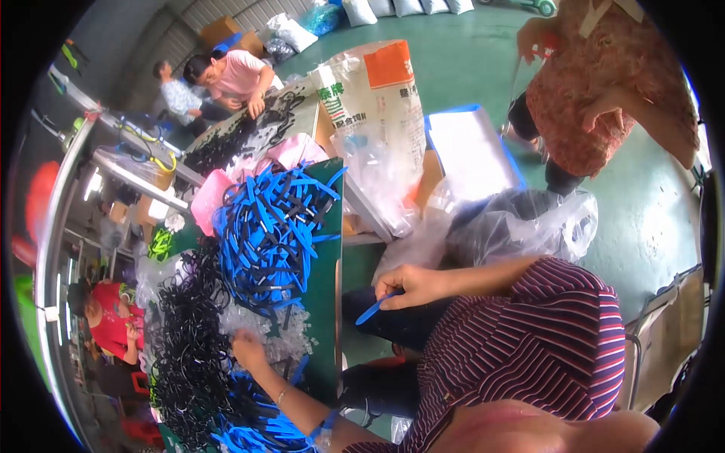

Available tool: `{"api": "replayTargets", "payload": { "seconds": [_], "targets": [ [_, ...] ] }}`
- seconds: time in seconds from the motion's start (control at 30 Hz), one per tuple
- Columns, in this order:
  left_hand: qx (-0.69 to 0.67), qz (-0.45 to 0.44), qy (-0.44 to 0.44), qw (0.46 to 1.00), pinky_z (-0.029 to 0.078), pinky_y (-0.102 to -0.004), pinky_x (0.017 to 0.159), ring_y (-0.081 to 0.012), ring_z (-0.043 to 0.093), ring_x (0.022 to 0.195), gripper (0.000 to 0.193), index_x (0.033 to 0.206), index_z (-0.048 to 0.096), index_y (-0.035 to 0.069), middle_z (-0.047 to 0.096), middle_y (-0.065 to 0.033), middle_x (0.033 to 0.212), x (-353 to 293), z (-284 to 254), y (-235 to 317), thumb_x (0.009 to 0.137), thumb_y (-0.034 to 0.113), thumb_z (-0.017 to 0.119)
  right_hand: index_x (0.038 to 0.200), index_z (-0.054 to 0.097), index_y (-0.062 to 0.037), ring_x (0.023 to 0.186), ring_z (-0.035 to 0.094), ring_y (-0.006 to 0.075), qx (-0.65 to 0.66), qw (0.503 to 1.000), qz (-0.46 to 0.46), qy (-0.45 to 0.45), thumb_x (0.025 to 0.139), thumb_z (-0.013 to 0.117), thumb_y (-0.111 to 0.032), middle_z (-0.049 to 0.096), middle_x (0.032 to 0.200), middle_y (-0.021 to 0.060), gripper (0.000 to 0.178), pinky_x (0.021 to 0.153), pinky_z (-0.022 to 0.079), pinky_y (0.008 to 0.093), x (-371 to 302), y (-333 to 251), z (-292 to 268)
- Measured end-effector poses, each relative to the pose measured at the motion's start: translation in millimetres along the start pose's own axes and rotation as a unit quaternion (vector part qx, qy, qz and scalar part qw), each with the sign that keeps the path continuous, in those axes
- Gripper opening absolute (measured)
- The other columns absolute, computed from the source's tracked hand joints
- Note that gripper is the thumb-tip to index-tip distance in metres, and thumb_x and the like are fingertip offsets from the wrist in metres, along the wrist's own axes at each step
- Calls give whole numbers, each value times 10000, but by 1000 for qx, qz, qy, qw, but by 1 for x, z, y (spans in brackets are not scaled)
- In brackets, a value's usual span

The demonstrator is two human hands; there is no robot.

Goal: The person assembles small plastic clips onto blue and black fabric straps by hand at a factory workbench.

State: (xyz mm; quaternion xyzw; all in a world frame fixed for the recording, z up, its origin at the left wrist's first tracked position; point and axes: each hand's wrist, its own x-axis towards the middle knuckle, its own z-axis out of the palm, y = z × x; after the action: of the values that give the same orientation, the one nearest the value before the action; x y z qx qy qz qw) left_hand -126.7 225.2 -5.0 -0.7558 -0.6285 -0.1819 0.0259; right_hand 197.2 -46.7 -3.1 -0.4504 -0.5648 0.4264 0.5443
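My right hand (405,286) is closed round a short blue strap (371,309), held off the table's edge above my lap. My left hand (248,352) reaches onto the green table (328,279), at a heap of small clear plastic pieces (291,332). Its fingers are bent together, and what they grip, if anything, is hidden. Beyond it lies a large pile of blue straps with black parts (268,234). Black looped cords (189,340) are heaped to the left of this hand. More blue straps (264,438) lie beside my left forearm.
A pink container (213,198) stands behind the blue pile. Clear plastic bags (529,226) and a large printed sack (385,113) stand right of the table, near a blue-rimmed tray (476,147). People work at the back and left; another stands at upper right.
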Motion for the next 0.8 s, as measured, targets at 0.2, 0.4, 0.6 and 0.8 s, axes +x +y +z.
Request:
{"api": "replayTargets", "payload": {
  "seconds": [0.2, 0.4, 0.6, 0.8],
  "targets": [
    [-6, 36, 7, 999, 462, -448, 618, -364, 591, 742, 148, 825, 637, 80, 618, -176, 800, 6, -4, 8, 726, 169, 571, 867, 568, -7, 716, 525, 62, 31, 998, 40, -41, 805, 625, -103, 571, 762, 13, 127, 652, 434, 222, 7, 0, 2],
    [62, 15, -59, 996, 469, -456, 654, -369, 592, 781, 174, 842, 655, 93, 617, -189, 825, 0, -14, 28, 710, 149, 556, 868, 573, -11, 692, 519, 62, -1, 998, 38, -40, 798, 630, -99, 571, 740, 7, 126, 638, 432, 224, 5, -3, 6],
    [-15, 65, -57, 996, 488, -387, 665, -311, 619, 747, 186, 852, 656, 58, 637, -163, 794, 0, 2, 5, 686, 89, 578, 876, 578, -17, 679, 514, 63, -22, 998, 37, -39, 790, 643, -118, 569, 719, 11, 148, 620, 425, 232, -2, -5, 10],
    [-75, 61, -97, 991, 498, -335, 659, -257, 637, 693, 191, 848, 652, 22, 646, -147, 750, 10, 8, -8, 669, 49, 590, 822, 562, -10, 640, 513, 47, -18, 999, 2, -41, 783, 646, -139, 565, 684, 6, 159, 570, 427, 218, -4, -2, 16]
  ]
}}
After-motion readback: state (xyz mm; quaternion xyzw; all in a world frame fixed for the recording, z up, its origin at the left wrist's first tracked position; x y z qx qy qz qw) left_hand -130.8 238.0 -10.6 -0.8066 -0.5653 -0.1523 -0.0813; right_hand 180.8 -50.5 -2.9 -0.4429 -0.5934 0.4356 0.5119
